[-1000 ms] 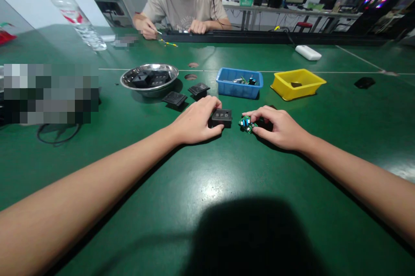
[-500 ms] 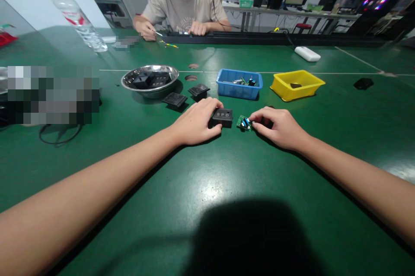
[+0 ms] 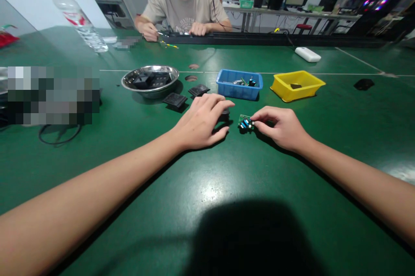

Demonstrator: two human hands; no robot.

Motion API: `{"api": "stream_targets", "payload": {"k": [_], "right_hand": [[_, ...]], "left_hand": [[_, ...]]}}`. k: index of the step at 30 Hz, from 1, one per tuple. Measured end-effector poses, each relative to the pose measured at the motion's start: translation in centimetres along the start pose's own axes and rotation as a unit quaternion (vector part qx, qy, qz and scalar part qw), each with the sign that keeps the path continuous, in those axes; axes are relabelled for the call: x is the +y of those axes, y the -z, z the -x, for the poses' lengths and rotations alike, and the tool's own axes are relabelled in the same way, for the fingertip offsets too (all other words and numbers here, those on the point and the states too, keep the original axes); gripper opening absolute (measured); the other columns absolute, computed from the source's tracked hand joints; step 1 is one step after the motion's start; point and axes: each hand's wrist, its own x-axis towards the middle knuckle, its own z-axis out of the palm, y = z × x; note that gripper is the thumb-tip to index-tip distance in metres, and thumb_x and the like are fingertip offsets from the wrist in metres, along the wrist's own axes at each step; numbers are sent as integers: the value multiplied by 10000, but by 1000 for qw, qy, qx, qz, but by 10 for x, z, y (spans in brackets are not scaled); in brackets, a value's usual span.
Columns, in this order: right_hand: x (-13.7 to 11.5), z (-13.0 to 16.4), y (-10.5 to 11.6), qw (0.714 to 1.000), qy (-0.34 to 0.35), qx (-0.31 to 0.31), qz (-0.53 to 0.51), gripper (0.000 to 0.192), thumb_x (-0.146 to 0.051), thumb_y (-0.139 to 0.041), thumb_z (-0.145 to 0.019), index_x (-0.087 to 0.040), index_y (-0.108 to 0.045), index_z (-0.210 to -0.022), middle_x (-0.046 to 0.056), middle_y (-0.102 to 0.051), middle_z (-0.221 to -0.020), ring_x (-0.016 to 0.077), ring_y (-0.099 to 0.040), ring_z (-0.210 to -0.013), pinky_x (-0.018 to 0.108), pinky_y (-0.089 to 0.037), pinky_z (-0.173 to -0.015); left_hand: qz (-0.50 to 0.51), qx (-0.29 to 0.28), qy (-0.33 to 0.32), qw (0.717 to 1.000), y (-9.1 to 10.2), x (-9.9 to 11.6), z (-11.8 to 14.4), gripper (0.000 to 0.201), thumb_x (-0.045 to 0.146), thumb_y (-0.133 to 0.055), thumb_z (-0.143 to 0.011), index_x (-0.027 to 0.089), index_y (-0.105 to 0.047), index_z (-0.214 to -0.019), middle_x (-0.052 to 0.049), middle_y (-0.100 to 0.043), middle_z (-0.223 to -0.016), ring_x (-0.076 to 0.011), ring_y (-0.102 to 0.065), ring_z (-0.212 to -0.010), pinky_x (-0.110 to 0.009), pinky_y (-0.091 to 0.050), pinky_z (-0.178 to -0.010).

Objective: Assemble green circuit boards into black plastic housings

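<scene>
My right hand (image 3: 280, 127) pinches the edge of a small green circuit board (image 3: 245, 123) with blue and black parts on it, held close to the tabletop. My left hand (image 3: 207, 122) is open, thumb and fingers apart, over a black plastic box (image 3: 224, 115) that it mostly hides; whether the fingers touch it I cannot tell. Just behind the left hand lie two black plastic covers, one (image 3: 175, 101) to the left and another (image 3: 199, 90) nearer the middle.
A steel bowl (image 3: 128, 87) holds black plastic parts. Beyond my hands stand a blue bin (image 3: 238, 91) with small components and a yellow bin (image 3: 300, 92) with a dark piece. A plastic bottle (image 3: 78, 19) stands back left. Across the green table (image 3: 145, 224) a person (image 3: 186, 12) works at a long black bar.
My left hand has loosened from the black box, its fingers opening and reaching to the right over it. The circuit board in my right hand has shifted very slightly.
</scene>
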Motion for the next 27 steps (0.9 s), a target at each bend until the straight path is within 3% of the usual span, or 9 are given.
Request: {"api": "stream_targets", "payload": {"k": [5, 14, 21, 27], "right_hand": [[-12, 5, -13, 986, -47, 46, -151, 127, -309, -717, -845, -191, -716, -893, 36, -755, -823, 168, -696, -714, 300, -571, -664], [-18, 7, -20, 973, -67, 47, -217, 166, -328, -752, -833, -197, -696, -919, 34, -746, -849, 172, -702, -752, 320, -599, -718], [-17, 12, -18, 993, -13, 34, -114, 358, -296, -750, -836, -220, -671, -1176, 53, -743, -999, 194, -706, -848, 327, -588, -725], [-15, 11, -13, 999, 27, 39, -16, 296, -314, -772, -827, -224, -705, -1101, 35, -723, -882, 182, -661, -744, 320, -548, -665]], "left_hand": [[3, 23, -58, 998, -2, 14, 1, 407, 444, -561, -977, 183, -579, -1289, -132, -672, -1178, -286, -591, -1121, -421, -435, -947], [16, 53, -61, 997, -2, 8, 1, 336, 459, -555, -997, 172, -640, -1151, -103, -737, -1043, -234, -648, -979, -370, -447, -846], [43, 70, -42, 996, -3, 6, 2, 312, 462, -564, -986, 180, -636, -1099, -81, -724, -943, -216, -645, -887, -361, -443, -808], [38, 78, -44, 995, -2, 7, 3, 305, 461, -573, -980, 183, -639, -1087, -72, -720, -915, -211, -643, -862, -355, -443, -790]]}}
